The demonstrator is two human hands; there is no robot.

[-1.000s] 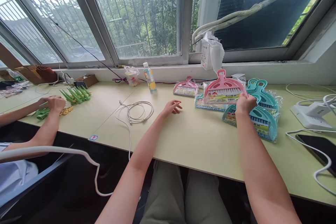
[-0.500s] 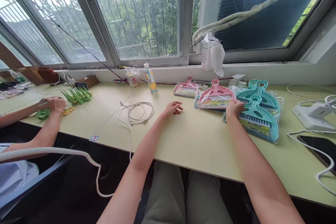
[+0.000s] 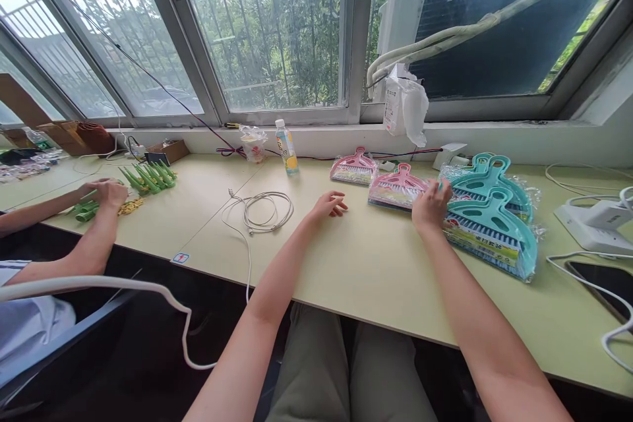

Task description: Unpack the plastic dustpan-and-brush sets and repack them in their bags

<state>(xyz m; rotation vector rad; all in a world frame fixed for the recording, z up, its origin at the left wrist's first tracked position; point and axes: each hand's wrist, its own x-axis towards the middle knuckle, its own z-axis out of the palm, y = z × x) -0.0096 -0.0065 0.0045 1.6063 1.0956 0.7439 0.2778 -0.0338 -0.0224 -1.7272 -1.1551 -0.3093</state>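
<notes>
My right hand (image 3: 431,206) is over the right edge of the front pink dustpan-and-brush set (image 3: 395,190), fingers bent and slightly apart; its fingertips are partly hidden, with no grip visible. Just right of it lies a teal dustpan-and-brush set (image 3: 494,232) in clear wrapping, and further teal sets (image 3: 494,178) overlap behind. Another pink set (image 3: 355,167) rests farther back to the left. My left hand (image 3: 330,206) lies on the table with loosely curled, separated fingers, holding nothing.
A coiled white cable (image 3: 267,211) lies left of my left hand, with a drink bottle (image 3: 287,148) behind it. At right are a white power strip (image 3: 591,224) and a phone (image 3: 601,287). On the left, a co-worker's hands (image 3: 106,192) handle green pieces (image 3: 148,178).
The front pink set has shifted slightly left and down, and its wrapped edge sits lower. My right hand's fingers have loosened and lifted. The front teal set has slid right. My left hand stays put.
</notes>
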